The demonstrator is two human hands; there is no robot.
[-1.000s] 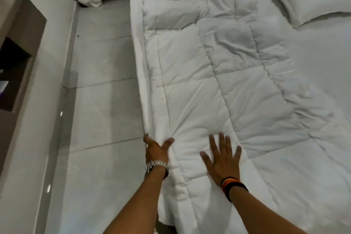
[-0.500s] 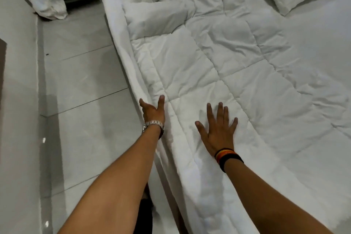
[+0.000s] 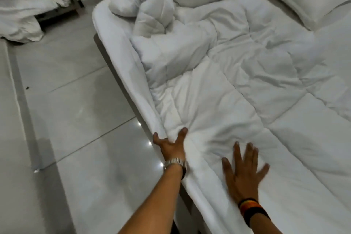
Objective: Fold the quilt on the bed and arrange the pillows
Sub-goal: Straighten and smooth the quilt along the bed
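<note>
Both forearms are bare, with no sleeves showing. A silver metal-link watch (image 3: pixel 175 163) sits on the left wrist, just below the left hand (image 3: pixel 171 145). The right wrist, below the right hand (image 3: pixel 244 176), carries stacked bands (image 3: pixel 251 210): black ones with orange and yellow stripes between them.
</note>
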